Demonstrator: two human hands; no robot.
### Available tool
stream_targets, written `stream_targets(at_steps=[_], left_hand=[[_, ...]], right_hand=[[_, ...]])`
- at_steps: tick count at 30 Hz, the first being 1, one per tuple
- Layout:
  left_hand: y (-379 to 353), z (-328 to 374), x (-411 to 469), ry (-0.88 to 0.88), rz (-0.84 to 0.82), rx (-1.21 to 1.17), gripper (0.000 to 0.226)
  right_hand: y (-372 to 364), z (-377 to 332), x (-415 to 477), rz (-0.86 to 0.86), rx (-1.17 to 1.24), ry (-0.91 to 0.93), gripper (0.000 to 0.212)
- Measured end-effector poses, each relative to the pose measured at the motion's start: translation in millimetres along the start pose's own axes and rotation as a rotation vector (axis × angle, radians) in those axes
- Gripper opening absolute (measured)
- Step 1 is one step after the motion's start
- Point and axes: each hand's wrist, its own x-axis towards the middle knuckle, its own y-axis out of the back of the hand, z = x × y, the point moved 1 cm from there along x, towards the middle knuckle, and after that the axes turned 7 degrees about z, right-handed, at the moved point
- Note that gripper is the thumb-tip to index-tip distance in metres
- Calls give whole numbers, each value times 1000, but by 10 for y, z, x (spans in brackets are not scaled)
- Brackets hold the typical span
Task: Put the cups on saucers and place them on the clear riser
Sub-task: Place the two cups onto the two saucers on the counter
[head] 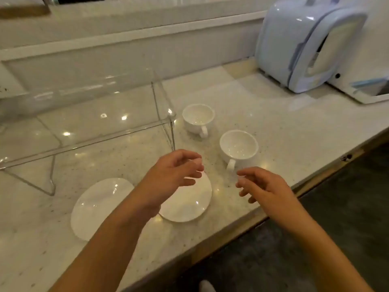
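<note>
Two white cups stand upright on the marble counter: the far cup (197, 119) beside the riser's right leg, the near cup (239, 148) to its right front, handle toward me. Two white saucers lie flat near the counter's front: the left saucer (99, 205) and the right saucer (187, 201), partly hidden by my left forearm. My left hand (174, 171) hovers above the right saucer, fingers apart, holding nothing. My right hand (263, 184) floats just in front of the near cup's handle, fingers apart and empty. The clear riser (88, 123) stands at the left with nothing on it.
A pale blue appliance (307, 43) sits at the back right with a white device (368, 89) beside it. The counter's front edge (273, 209) runs diagonally, with dark floor beyond. A white wall panel rises behind the riser.
</note>
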Motion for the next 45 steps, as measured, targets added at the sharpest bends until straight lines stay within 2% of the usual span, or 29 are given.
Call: stream_targets(at_steps=[4,7,9,13,20,27,29,32,35,40,45], left_hand=[[-118,49,427,155,49,-182,13],[-240,23,707,283,-16,-350,23],[-310,-23,865,294,-19,-375,34],[-410,-48,1071,333,0,-445,43],[-474,-92,1222,488,-16,-574,40],[-438,-154,1349,493,18,-550,31],[-439,-162,1369,480,33,-546,21],[-440,-190,1399,450,99,-511,9],[-447,-225,1412,385,175,-463,19],[-398,-288,1421,251,288,-353,29],[-391,-316,1283,207,291,-317,31]], right_hand=[[-61,30,230,61,51,-138,13],[-118,88,355,92,138,-205,6],[-146,109,390,142,228,-226,8],[-209,127,415,228,331,-286,15],[-363,148,359,216,480,-400,14],[-455,135,370,90,497,-411,14],[-438,144,388,91,488,-420,13],[-459,188,388,171,497,-427,12],[-498,230,384,299,530,-449,18],[-503,243,390,402,583,-452,30],[-322,288,371,456,530,-427,41]])
